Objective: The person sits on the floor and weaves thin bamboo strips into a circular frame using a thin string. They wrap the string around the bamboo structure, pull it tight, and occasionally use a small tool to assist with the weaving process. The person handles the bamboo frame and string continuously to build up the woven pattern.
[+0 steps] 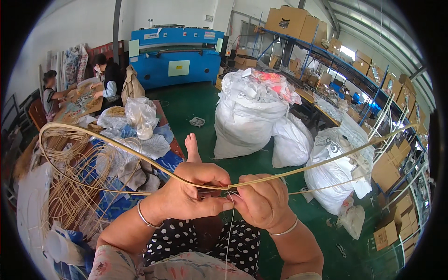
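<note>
A long loop of thin tan cane (144, 158) stretches across the view in front of me, its left end bent round in a tight curve. At its middle, where a joint or overlap shows, both my hands grip it close together. My left hand (198, 189) pinches it with thumb and fingers. My right hand (263, 200) is closed round it just to the right, thumb toward the joint. A fine white thread (229, 233) runs from the joint between my fingertips down toward my lap. How the thread passes round the cane is hidden by my fingers.
On the left, a table bears a heap of bent cane frames (77, 179) and a plastic bag (140, 114). Stuffed white sacks (247, 116) stand ahead and to the right. Beyond are a blue machine (177, 65), shelving with cartons (322, 51), and two people seated at another table (77, 100).
</note>
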{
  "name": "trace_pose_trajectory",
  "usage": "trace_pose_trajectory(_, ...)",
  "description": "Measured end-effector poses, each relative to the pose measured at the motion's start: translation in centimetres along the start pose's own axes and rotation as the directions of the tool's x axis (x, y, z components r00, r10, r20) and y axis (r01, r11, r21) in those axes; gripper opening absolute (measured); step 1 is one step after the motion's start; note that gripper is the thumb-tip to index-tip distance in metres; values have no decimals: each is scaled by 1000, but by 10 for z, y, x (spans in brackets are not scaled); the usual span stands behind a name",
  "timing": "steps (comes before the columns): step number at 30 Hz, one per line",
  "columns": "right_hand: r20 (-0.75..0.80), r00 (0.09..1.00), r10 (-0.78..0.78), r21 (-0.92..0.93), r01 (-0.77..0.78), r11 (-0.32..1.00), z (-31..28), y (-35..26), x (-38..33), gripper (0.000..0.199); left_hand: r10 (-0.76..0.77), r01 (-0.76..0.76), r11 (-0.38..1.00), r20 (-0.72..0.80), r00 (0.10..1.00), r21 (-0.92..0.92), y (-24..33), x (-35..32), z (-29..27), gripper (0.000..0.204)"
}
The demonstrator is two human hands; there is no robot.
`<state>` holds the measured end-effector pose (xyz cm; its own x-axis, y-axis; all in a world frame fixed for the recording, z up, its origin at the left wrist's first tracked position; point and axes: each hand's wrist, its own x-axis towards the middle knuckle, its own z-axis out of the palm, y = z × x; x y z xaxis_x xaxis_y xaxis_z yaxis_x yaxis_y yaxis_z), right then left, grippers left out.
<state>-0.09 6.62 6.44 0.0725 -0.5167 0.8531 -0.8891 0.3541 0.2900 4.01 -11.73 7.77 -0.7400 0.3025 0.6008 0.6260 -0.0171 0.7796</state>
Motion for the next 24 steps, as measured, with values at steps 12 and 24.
trace_pose_trajectory(12, 49, 892, 450, 483, -415, 771, -6, 5, 1, 28, 18, -19, 1000, 24, 1000, 16, -6, 9, -6, 21)
trace_pose_trajectory(24, 15, 304, 952, 830, -535, 158, 30, 30, -9, 8, 589, -380, 479, 32, 807, 791, 4, -11, 21, 30)
